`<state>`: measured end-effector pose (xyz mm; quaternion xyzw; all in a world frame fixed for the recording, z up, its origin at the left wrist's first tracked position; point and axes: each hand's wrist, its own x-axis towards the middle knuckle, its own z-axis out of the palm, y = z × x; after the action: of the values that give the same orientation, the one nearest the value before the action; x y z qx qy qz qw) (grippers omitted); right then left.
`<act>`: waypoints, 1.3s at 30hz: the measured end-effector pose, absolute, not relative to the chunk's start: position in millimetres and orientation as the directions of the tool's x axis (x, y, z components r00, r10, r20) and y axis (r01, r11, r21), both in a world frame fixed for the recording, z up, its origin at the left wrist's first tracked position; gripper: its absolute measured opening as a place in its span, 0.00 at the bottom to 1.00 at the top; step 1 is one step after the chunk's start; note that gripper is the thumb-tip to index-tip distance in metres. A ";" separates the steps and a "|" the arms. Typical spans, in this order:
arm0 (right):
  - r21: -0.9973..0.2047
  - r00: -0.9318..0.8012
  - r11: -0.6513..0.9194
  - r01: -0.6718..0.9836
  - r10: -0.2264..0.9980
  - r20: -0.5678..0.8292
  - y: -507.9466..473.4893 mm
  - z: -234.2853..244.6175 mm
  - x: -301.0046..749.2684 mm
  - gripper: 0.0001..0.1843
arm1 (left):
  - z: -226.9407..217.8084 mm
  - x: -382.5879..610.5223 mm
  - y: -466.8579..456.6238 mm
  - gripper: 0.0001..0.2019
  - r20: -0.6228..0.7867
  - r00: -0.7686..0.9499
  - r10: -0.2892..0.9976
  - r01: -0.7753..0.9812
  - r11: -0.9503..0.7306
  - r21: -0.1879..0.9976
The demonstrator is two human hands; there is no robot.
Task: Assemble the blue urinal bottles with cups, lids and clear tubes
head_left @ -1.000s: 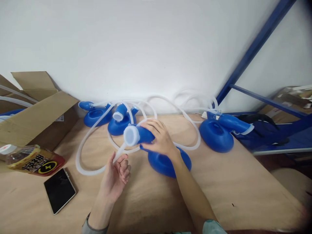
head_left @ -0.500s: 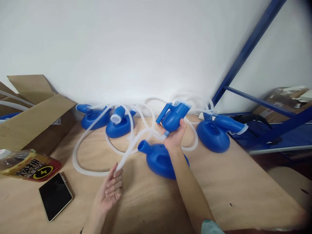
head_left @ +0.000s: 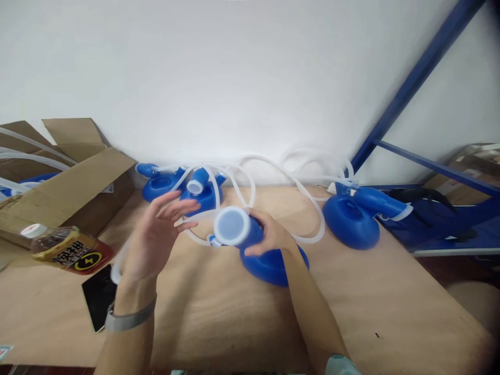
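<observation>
My right hand (head_left: 271,235) is closed around a blue funnel-shaped cup (head_left: 238,229) whose white-rimmed mouth faces me. It holds the cup just above a round blue container (head_left: 273,263) lying on the wooden table (head_left: 390,291). My left hand (head_left: 156,234) is raised to the left of the cup with its fingers spread, and the fingertips touch a clear flexible tube (head_left: 195,219) that runs to the cup. A grey band sits on that wrist.
Two more blue containers with tubes (head_left: 183,190) lie at the back by the wall, and a third (head_left: 351,219) at the right. An open cardboard box (head_left: 58,177), a drink bottle (head_left: 66,249) and a dark phone (head_left: 99,299) are at the left. Blue shelf rails (head_left: 410,94) rise at the right.
My right hand brought the blue cup down from beside the wall and turned its mouth toward me. My left hand let go of the tube near the table and rose with fingers spread.
</observation>
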<state>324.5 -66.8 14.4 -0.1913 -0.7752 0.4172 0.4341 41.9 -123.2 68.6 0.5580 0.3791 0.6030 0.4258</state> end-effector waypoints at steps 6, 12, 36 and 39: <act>-0.814 -0.378 0.580 -0.033 0.747 0.548 -67.1 11.0 322.1 0.48 | 57.8 83.1 -129.4 0.12 0.506 0.249 0.826 0.505 -0.556 0.660; -0.690 -0.342 0.689 0.223 0.718 0.606 -67.6 18.5 324.7 0.35 | 42.1 87.4 -127.8 0.10 0.474 0.199 0.858 0.489 -0.506 0.711; -0.194 -0.387 0.829 0.525 0.435 0.813 -64.8 1.0 312.6 0.37 | 22.5 78.2 -114.4 0.22 -0.225 0.286 0.932 -0.169 0.280 0.945; -0.135 -0.351 0.785 0.605 0.415 0.840 -62.5 -0.1 315.4 0.33 | 23.2 70.7 -115.1 0.24 -0.113 0.084 0.990 -0.180 0.126 0.975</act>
<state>315.4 -62.5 -0.1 -0.3125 -0.8158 -0.0999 0.4763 70.7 -115.1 23.2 0.4382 0.4619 0.4948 0.5914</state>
